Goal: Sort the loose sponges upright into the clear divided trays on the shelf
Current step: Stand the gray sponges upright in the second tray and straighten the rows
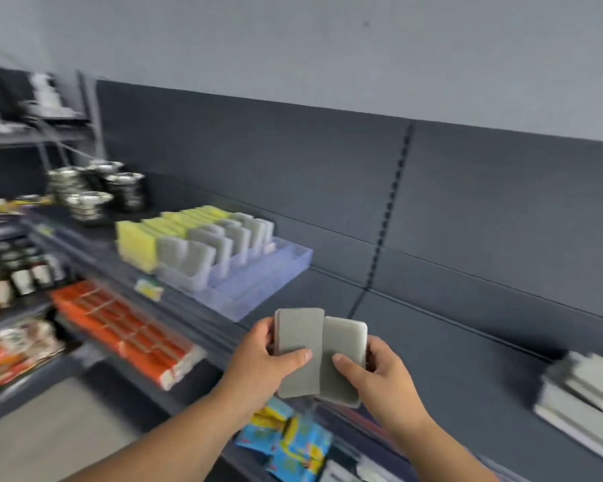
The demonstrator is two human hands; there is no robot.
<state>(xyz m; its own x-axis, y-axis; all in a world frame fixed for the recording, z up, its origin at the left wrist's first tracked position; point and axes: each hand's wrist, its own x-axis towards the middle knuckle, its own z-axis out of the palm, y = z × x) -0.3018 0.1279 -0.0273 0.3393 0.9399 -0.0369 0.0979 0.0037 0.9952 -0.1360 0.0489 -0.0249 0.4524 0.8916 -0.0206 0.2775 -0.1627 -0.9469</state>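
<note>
My left hand grips a small stack of grey sponges in front of the shelf edge, thumb across the front face. Beside it, my right hand holds another grey sponge, which overlaps the stack's right side. Up and to the left on the shelf stands the clear divided tray. Grey sponges stand upright in its left rows, and yellow sponges fill the tray beside it. The tray's right lanes hold nothing. A loose pile of grey sponges lies flat on the shelf at the far right.
Dark shelf surface stretches between tray and pile, with a dark back panel behind. Stacked metal bowls stand far left. Lower shelves carry orange packs and blue-yellow packets. The picture is motion-blurred.
</note>
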